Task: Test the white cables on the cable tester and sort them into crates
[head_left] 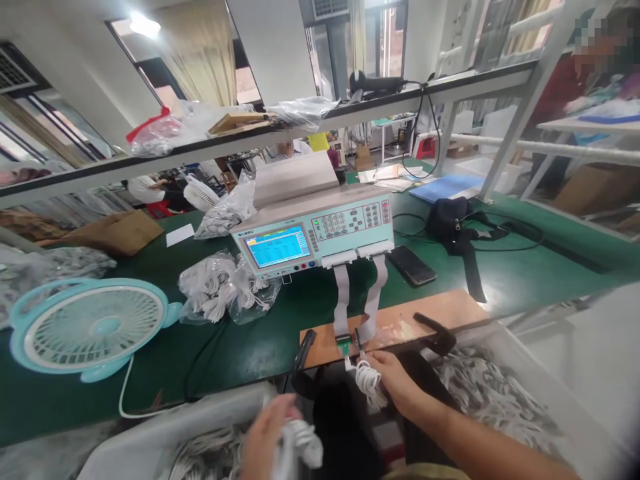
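Cable coil (pixel 369 385), white and looped, hangs at the right hand (pixel 393 381), just past the near edge of a wooden board (pixel 400 320). The right fingers are together, clamped on the coil near its plug end, and a white plug (pixel 349 364) meets the small green circuit board (pixel 345 347). Two grey ribbon cables (pixel 342 300) run from there up to the front of a testing machine (pixel 320 227) with a lit blue screen (pixel 278 249).

The left hand (pixel 264 433) is blurred above a bin (pixel 120 437) of white cables — its fingers look closed on a white bundle (pixel 306 443), well apart from the circuit board.

On the green table (pixel 250 353), a pale blue fan (pixel 95 327) lies at the left, with clear bags (pixel 215 287) of white cables between it and the machine. A black phone (pixel 413 265) lies right of the ribbon cables, near a black pouch (pixel 449 223). Another bin (pixel 530 353), also holding white cables, stands beyond the right forearm.
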A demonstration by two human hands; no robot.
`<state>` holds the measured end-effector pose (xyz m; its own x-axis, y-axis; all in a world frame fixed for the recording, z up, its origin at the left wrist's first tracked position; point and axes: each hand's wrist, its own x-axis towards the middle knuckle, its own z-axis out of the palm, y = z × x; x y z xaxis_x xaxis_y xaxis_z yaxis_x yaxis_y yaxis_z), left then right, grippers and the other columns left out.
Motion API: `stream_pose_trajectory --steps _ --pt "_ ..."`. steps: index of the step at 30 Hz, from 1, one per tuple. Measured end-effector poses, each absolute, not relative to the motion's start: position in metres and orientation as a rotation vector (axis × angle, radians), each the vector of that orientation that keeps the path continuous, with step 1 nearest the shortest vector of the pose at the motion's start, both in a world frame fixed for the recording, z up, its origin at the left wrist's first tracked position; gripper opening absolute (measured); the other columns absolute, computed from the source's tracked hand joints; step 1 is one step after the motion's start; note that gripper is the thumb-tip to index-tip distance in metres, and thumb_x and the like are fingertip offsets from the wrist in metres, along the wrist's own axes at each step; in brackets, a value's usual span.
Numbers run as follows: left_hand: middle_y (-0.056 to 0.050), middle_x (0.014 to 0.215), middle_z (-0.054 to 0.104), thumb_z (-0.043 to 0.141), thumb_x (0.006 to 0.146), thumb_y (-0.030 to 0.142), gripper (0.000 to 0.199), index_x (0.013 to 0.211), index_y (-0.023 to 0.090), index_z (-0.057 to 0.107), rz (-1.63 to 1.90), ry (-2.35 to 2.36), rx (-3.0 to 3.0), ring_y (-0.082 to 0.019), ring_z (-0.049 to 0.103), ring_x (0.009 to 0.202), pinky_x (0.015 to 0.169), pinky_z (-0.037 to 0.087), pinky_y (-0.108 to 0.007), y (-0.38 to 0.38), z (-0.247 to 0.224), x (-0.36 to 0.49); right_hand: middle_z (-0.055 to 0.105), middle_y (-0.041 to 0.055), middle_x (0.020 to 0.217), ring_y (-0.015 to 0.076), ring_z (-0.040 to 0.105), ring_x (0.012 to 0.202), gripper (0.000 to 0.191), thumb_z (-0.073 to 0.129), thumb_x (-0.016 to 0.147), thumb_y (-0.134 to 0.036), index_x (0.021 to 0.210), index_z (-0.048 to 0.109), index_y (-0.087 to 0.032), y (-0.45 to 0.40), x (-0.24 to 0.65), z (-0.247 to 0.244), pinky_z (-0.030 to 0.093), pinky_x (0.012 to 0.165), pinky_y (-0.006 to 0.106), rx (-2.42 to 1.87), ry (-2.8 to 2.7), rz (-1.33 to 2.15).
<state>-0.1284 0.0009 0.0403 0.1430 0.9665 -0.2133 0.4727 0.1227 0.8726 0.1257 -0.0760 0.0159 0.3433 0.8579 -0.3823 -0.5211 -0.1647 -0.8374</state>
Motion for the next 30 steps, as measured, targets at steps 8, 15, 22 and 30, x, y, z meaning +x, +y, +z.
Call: stream_pose_trajectory --steps 8,15,22,30 --pt "0.000 0.056 0.055 0.061 0.067 0.059 0.047 0.060 0.013 0.061 0.642 0.989 1.249 -0.015 0.049 0.059 0.060 0.039 -0.024 -0.020 0.013 0.015 0.049 -0.0030 0.050 0.0090 0.039 0.047 0.044 0.072 0.056 -0.055 0.054 0.052 -0.016 -0.074 0.125 0.012 0.030 0.049 0.023 -1.232 -0.402 1.192" --pt "0.002 0.053 0.052 0.065 0.069 0.049 0.038 0.057 0.013 0.058 0.625 1.000 1.115 -0.010 0.045 0.053 0.052 0.036 -0.020 -0.052 0.015 0.015 0.040 -0.0063 0.048 0.0079 0.032 0.047 0.038 0.066 0.064 -0.048 0.054 0.045 -0.019 -0.105 0.134 0.016 0.025 0.047 0.022 -1.274 -0.574 1.259" --pt "0.006 0.043 0.046 0.064 0.069 0.054 0.040 0.061 0.016 0.053 0.455 0.918 0.772 -0.006 0.039 0.033 0.034 0.029 -0.017 -0.067 -0.002 0.011 0.051 0.0008 0.055 0.0157 0.047 0.056 0.022 0.063 0.067 -0.035 0.056 0.055 -0.019 -0.187 0.258 0.016 0.035 0.055 0.027 -2.003 -1.071 0.890" --pt "0.004 0.059 0.057 0.073 0.062 0.046 0.037 0.078 0.016 0.057 0.459 0.906 0.699 -0.004 0.042 0.036 0.036 0.031 -0.016 -0.076 0.013 0.040 0.062 0.0035 0.094 0.0202 0.056 0.082 0.047 0.073 0.064 -0.036 0.107 0.059 -0.020 -0.171 0.175 0.022 0.044 0.075 0.030 -1.407 -1.037 1.241"
